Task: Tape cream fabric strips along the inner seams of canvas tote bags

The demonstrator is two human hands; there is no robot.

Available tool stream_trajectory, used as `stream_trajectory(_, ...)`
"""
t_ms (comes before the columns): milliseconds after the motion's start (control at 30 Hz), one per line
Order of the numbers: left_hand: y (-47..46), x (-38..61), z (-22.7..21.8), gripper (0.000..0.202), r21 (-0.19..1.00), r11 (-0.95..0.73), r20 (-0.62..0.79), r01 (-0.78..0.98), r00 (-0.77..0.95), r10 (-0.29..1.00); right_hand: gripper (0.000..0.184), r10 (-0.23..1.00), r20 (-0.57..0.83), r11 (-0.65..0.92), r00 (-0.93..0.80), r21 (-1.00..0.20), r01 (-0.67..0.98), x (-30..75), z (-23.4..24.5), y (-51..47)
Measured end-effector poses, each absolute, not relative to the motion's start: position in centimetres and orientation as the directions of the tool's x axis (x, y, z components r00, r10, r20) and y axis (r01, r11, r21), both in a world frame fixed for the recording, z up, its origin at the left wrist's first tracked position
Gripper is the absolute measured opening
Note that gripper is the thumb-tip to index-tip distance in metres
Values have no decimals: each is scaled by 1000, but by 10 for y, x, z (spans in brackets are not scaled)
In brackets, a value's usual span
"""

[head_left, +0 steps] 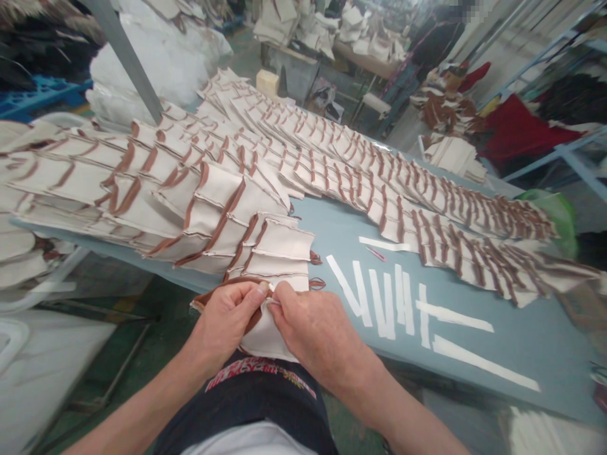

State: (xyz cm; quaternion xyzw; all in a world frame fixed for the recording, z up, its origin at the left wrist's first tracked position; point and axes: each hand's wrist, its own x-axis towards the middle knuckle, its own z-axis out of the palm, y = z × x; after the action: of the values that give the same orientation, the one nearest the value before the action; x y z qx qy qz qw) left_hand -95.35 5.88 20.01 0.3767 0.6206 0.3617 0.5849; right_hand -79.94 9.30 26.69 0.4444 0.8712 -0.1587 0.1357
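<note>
Recorder: Panel in work, where was it?

Observer: Against the person's waist, at the near table edge: cream fabric panel (268, 344) with brown trim. Left hand (227, 316) and right hand (313, 328) were both pinched tight on its top edge, thumbs nearly meeting.

Recorder: Progress?

Observer: Well along, by my reading. Overlapping rows of like panels (332, 170) covered most of the blue table (521, 354), and the nearest stack (279, 253) touched the held one. Several white strips (384, 297) lay loose just right of the hands and looked unused.

Recorder: Surroundings, obstructions?

Observer: Small red tool (376, 254) beside the strips, kind unclear. Grey post (128, 57) and white sack (165, 63) beyond the far edge. Another person (434, 38) stood well back. Nothing lay between hands and strips.
</note>
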Motion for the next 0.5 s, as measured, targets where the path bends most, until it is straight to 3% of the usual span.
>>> stream_trajectory(300, 59, -952, 203, 56, 911, 398, -390, 112, -87, 917, 22, 825, -325, 461, -463, -88, 883, -807, 263, 90)
stream_trajectory(500, 59, -951, 205, 52, 915, 377, -362, 143, -116, 925, 19, 855, -350, 346, -382, -164, 924, -803, 266, 98)
